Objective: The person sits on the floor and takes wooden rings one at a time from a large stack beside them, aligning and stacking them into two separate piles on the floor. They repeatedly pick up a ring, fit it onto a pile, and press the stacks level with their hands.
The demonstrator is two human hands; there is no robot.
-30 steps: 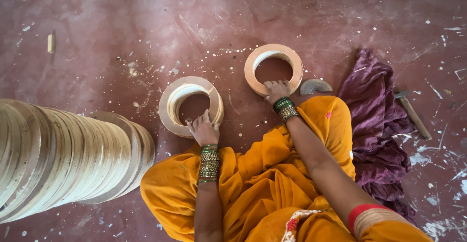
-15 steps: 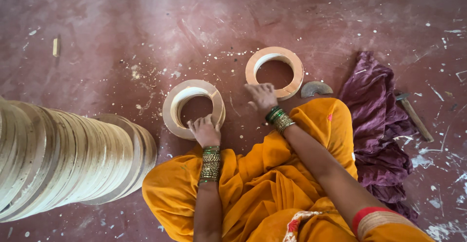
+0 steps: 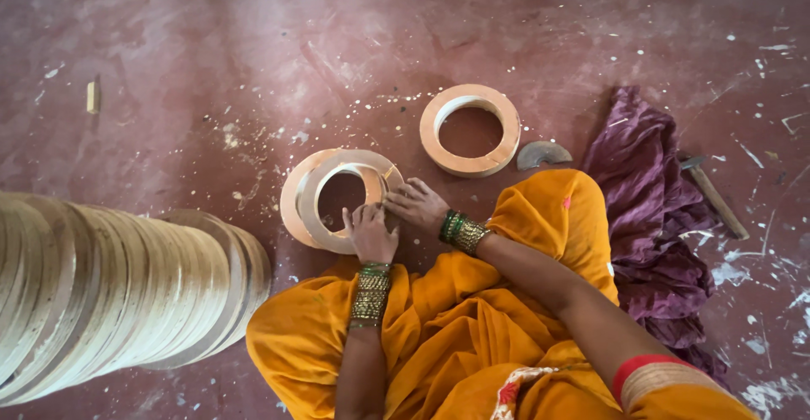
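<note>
I sit on a red floor in orange cloth. Two flat wooden rings (image 3: 337, 196) lie stacked, slightly offset, in front of my knees. My left hand (image 3: 371, 233) rests with its fingers on the near rim of the upper ring. My right hand (image 3: 419, 205) touches the same ring's right rim, fingers spread. Both wrists carry green and gold bangles. A separate wooden ring (image 3: 471, 129) lies flat farther away to the right, untouched.
A tall leaning stack of wooden rings (image 3: 110, 289) fills the left foreground. A purple cloth (image 3: 654, 218) lies at my right, with a hammer (image 3: 713, 196) beside it and a small curved grey piece (image 3: 542, 154) by the far ring. A small wood block (image 3: 92, 97) lies far left.
My right hand has left the far ring and come left and nearer to the stacked rings. My left hand stays on them.
</note>
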